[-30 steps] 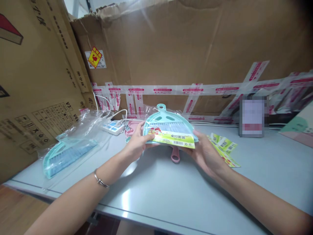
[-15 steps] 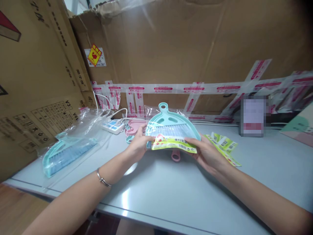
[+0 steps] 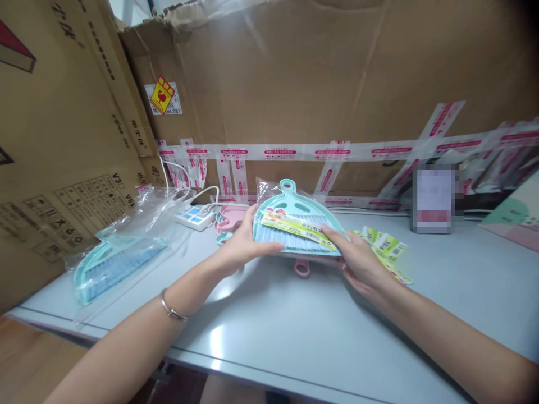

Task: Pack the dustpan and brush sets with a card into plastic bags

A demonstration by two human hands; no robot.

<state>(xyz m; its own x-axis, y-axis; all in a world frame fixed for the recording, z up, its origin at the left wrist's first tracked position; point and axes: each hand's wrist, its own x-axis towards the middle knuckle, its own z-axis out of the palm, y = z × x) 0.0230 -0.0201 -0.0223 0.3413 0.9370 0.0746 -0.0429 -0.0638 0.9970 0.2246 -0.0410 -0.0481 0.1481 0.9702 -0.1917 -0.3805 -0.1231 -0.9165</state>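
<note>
A mint-green dustpan (image 3: 303, 205) with a pale-bristled brush (image 3: 282, 238) nested in it is held up over the table inside a clear bag. My left hand (image 3: 248, 241) is closed on its left edge, thumb across the bristles. At the lower right corner my right hand (image 3: 351, 255) grips the dustpan, thumb on a yellow-green printed card (image 3: 301, 227) that lies slanted across the brush. Below it, the ring end of a pink handle (image 3: 302, 268) pokes out. Pink dustpan parts (image 3: 231, 217) sit behind my left hand.
At left lies another bagged mint dustpan set (image 3: 120, 266). A white power strip (image 3: 194, 217) with cables stands behind it. More printed cards (image 3: 387, 247) lie right of my right hand. A blurred phone-like device (image 3: 433, 199) stands at the back, before a large cardboard box (image 3: 295, 84).
The printed card has shifted up from the dustpan's lower edge and now slants over the bristles. My left thumb has moved off the card onto the brush.
</note>
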